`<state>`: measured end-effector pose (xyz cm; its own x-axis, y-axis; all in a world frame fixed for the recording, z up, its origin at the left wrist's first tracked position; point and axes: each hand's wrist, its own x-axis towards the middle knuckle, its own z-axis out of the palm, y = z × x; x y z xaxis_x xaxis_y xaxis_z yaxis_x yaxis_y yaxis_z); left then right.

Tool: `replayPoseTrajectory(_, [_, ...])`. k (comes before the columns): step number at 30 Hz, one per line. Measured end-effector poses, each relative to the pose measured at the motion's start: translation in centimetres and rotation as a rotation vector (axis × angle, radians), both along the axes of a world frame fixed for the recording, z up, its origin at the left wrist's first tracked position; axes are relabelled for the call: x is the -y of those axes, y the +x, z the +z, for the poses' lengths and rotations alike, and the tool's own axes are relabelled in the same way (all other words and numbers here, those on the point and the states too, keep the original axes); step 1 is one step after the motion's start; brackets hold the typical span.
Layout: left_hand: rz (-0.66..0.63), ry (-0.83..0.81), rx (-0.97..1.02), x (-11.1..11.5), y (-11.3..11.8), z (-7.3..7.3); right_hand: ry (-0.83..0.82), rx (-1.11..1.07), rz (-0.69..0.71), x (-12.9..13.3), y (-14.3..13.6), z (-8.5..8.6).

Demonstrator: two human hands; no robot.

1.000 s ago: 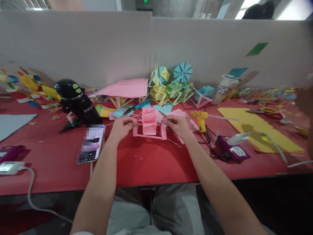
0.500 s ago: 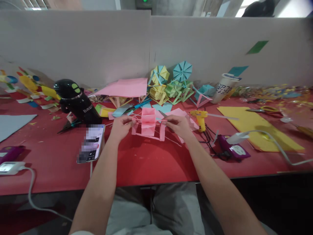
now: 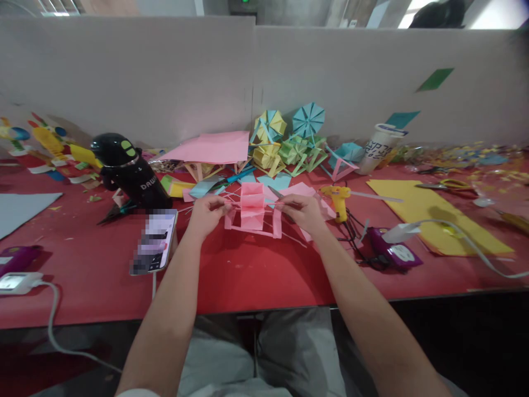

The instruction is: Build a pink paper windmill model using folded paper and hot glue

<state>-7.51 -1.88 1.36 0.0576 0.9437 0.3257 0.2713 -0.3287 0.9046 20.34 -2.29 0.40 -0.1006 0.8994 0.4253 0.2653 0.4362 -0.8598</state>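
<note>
A pink folded-paper model (image 3: pixel 252 207), a boxy centre piece with a thin strip frame around its lower part, is held up between both hands above the red table (image 3: pixel 256 281). My left hand (image 3: pixel 210 212) pinches its left side with thumb and fingertips. My right hand (image 3: pixel 301 209) pinches the right side, and a slim grey tool (image 3: pixel 275 192) sticks out from its fingers. Behind the right hand lie pink paper pieces (image 3: pixel 303 190).
Left of the arms are a phone (image 3: pixel 155 242) and a black bottle (image 3: pixel 134 179). A yellow glue gun (image 3: pixel 339 201), purple power socket (image 3: pixel 397 251) and yellow paper (image 3: pixel 438 220) lie right. Colourful paper models (image 3: pixel 295 149) stand behind, near a white cup (image 3: pixel 378 149).
The pink model has shifted very slightly to the right between the fingers. Both hands keep nearly the same place and grip.
</note>
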Motion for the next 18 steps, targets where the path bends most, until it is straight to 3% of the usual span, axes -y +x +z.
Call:
replayPoseTrajectory(10, [0.04,-0.036,0.042,0.03,0.13,-0.14,0.005,-0.009,0.01,0.09,0.1,0.14])
replayPoseTrajectory(18, [0.048,-0.106,0.202,0.11,0.59,-0.08,-0.017,-0.016,-0.001,0.04,0.12,0.19])
